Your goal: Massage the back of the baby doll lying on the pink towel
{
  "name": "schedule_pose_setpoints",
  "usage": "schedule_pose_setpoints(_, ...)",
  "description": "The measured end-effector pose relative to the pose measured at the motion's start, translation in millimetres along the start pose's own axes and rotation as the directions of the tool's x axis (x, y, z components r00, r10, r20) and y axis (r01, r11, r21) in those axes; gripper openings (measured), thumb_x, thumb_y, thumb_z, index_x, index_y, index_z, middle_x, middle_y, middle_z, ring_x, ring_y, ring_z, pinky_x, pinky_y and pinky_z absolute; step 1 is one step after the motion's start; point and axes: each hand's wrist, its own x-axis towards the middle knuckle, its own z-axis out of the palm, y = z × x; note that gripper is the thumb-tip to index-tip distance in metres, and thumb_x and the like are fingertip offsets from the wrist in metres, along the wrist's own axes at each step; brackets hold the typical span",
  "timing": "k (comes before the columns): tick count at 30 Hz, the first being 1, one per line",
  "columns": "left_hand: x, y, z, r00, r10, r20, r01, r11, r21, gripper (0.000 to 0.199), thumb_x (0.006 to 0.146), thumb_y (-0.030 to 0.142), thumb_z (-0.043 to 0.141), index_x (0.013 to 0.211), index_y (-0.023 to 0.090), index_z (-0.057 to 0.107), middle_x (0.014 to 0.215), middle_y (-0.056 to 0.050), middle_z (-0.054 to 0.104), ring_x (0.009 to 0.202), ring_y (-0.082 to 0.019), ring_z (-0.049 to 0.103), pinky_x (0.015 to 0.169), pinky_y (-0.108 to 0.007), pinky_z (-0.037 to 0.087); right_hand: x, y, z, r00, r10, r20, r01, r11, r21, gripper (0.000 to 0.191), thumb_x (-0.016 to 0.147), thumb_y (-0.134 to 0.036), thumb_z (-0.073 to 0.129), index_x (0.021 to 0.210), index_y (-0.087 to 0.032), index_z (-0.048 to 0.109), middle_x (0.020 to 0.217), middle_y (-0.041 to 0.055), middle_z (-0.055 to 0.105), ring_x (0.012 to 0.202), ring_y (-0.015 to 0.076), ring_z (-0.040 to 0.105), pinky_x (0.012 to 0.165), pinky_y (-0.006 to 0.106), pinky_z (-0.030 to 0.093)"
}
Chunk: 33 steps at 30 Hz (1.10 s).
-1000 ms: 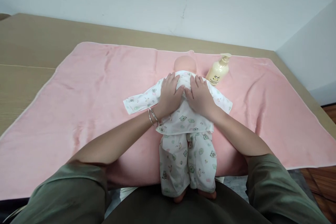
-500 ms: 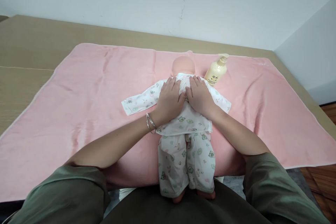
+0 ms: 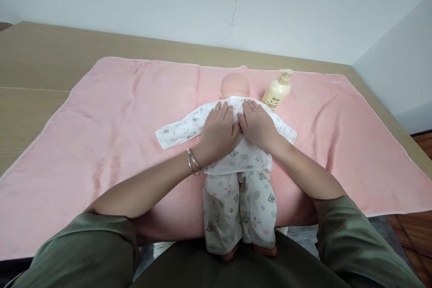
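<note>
Doll (image 3: 240, 159) is right in the middle of my view, stretched out on a pink blanket (image 3: 151, 99). Progress-wise, from where I'm sitting remotely: the patterned top (image 3: 251, 162) and trousers (image 3: 222, 211) are both on, and both palms are already laid over the upper body, so I'd call this mid-way through the hands-on part. How much is left I honestly can't tell, nothing here marks a finish.

Direction: head (image 3: 235, 84) toward the wall (image 3: 135, 0), feet (image 3: 265, 250) back toward the wearer, past the blanket's near edge. Long axis runs pretty much straight away from the wearer, sleeves out to both sides. I get bare scalp and no face, so my guess is it's lying front-down.

Left hand (image 3: 218, 132) is flat on the top, fingers slightly spread, pinching nothing. Right hand (image 3: 258, 121) mirrors it, fingers pressed closer together, thumb out. Thumbs are very near each other; can't tell if they touch.

Further out I've got bracelets (image 3: 190, 158) on the left wrist, a pale yellow pump bottle (image 3: 276, 93) near the doll's head on my right, in neither hand, and the wooden table (image 3: 40, 58) under everything.
</note>
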Motion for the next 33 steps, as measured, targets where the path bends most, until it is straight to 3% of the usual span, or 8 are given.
schedule_pose_setpoints(6, 22, -22, 0.6, 0.998, -0.015, 0.058, 0.018, 0.999, -0.045, 0.054, 0.103, 0.031, 0.034, 0.145, 0.007, 0.057, 0.156, -0.024, 0.059, 0.151, -0.038, 0.051, 0.127, -0.063, 0.037, -15, -7, 2, 1.000, -0.015, -0.015, 0.015, 1.000, 0.005, 0.064, 0.110, -0.035, 0.033, 0.156, 0.007, 0.048, 0.161, 0.0298, 0.050, 0.157, 0.0385, 0.043, 0.131, 0.054, 0.034)
schedule_pose_setpoints(10, 12, -13, 4.4, 1.000, -0.016, 0.006, 0.016, 0.999, -0.027, 0.054, 0.107, 0.036, 0.034, 0.150, 0.010, 0.053, 0.161, -0.024, 0.054, 0.156, -0.039, 0.045, 0.128, -0.065, 0.034, -1, 3, 2, 1.000, 0.021, -0.010, -0.021, 0.998, 0.052, 0.060, 0.109, -0.034, 0.035, 0.156, 0.000, 0.050, 0.163, 0.0242, 0.050, 0.157, 0.0347, 0.043, 0.132, 0.054, 0.032)
schedule_pose_setpoints(16, 1, 0, 0.5, 1.000, -0.006, 0.006, 0.006, 1.000, -0.008, 0.056, 0.106, 0.036, 0.036, 0.152, 0.007, 0.052, 0.165, -0.026, 0.048, 0.158, -0.041, 0.041, 0.128, -0.065, 0.034, 15, 15, -1, 0.997, 0.029, 0.073, -0.035, 0.996, 0.087, 0.064, 0.107, -0.034, 0.038, 0.159, 0.003, 0.043, 0.169, 0.0248, 0.040, 0.161, 0.0374, 0.035, 0.133, 0.058, 0.026)
schedule_pose_setpoints(20, 16, -15, 2.4, 0.997, -0.054, 0.050, 0.056, 0.998, -0.043, 0.058, 0.102, 0.033, 0.042, 0.150, 0.004, 0.052, 0.163, -0.028, 0.050, 0.158, -0.043, 0.041, 0.128, -0.066, 0.033, 2, 4, 3, 0.998, 0.050, 0.042, -0.053, 0.996, 0.070, 0.062, 0.107, -0.033, 0.037, 0.160, -0.001, 0.044, 0.169, 0.0243, 0.042, 0.161, 0.0401, 0.034, 0.132, 0.065, 0.024)
schedule_pose_setpoints(25, 26, -32, 12.3, 0.995, -0.097, 0.017, 0.098, 0.994, -0.051, 0.056, 0.100, 0.035, 0.043, 0.146, 0.007, 0.057, 0.158, -0.025, 0.057, 0.153, -0.041, 0.047, 0.128, -0.064, 0.034, -12, -1, 6, 0.999, -0.049, -0.016, 0.050, 0.998, 0.045, 0.062, 0.107, -0.033, 0.036, 0.156, 0.004, 0.048, 0.162, 0.0289, 0.049, 0.159, 0.0395, 0.039, 0.131, 0.059, 0.032)
schedule_pose_setpoints(30, 20, -32, 17.9, 0.996, -0.088, -0.034, 0.085, 0.993, -0.081, 0.057, 0.101, 0.041, 0.043, 0.148, 0.012, 0.056, 0.156, -0.023, 0.059, 0.151, -0.042, 0.049, 0.127, -0.066, 0.035, 5, 13, 8, 1.000, 0.000, -0.002, 0.000, 0.993, 0.117, 0.058, 0.106, -0.030, 0.036, 0.157, -0.006, 0.051, 0.165, 0.0201, 0.049, 0.159, 0.0342, 0.039, 0.133, 0.058, 0.031)
schedule_pose_setpoints(33, 19, -31, 19.1, 0.995, -0.085, -0.054, 0.080, 0.992, -0.100, 0.057, 0.101, 0.043, 0.043, 0.147, 0.012, 0.056, 0.156, -0.022, 0.059, 0.150, -0.042, 0.049, 0.127, -0.066, 0.034, 14, 16, 12, 0.999, 0.034, 0.018, -0.036, 0.994, 0.103, 0.063, 0.105, -0.030, 0.037, 0.161, -0.001, 0.043, 0.170, 0.0235, 0.041, 0.163, 0.0359, 0.032, 0.135, 0.058, 0.024)
